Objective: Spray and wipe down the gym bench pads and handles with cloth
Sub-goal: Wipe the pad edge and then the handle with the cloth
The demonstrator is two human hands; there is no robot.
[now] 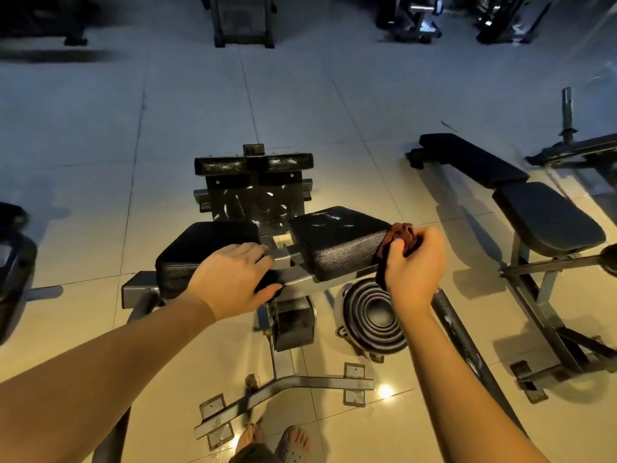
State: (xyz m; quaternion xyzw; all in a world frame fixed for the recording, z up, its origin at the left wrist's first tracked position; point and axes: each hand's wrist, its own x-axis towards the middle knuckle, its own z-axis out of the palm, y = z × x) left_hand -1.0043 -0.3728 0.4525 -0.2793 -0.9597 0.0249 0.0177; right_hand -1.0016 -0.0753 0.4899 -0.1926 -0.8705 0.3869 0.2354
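here right hand (412,262) grips cloth (397,237), left hand (233,279) clasps pad (200,248).

Your black left pad (207,248) sat just beside the right pad (337,242), which was streaked white; the rust-brown cloth (397,237) was bunched against its right edge.
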